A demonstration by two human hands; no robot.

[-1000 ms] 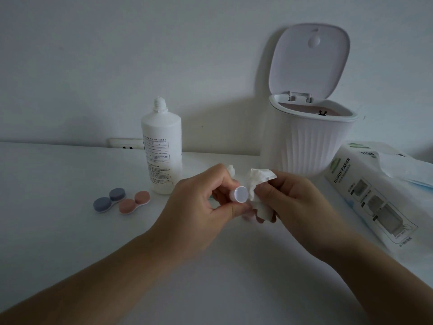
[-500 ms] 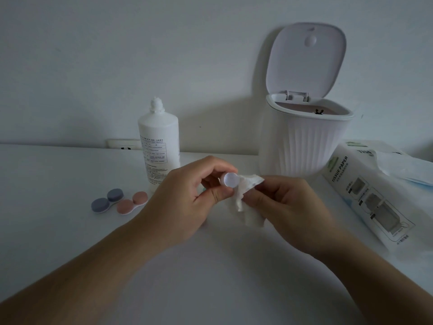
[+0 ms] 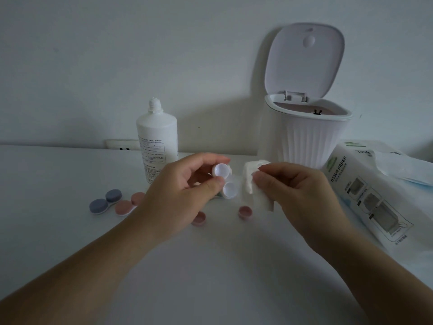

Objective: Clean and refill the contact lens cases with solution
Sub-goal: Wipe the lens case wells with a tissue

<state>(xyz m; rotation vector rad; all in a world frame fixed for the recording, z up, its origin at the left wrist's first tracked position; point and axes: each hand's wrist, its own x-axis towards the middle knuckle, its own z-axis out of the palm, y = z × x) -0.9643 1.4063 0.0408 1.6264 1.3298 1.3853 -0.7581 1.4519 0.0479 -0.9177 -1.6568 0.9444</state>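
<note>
Head view: our left hand (image 3: 187, 191) pinches the open lens case (image 3: 224, 180); our right hand (image 3: 297, 193) pinches the tissue (image 3: 254, 184).

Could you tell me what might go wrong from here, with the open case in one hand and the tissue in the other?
1. The left hand pinches the open lens case only at one side, so it could slip.
2. The two pink caps lie loose below the hands and could be knocked.
3. The uncapped solution bottle stands behind the left hand and could tip.
</note>
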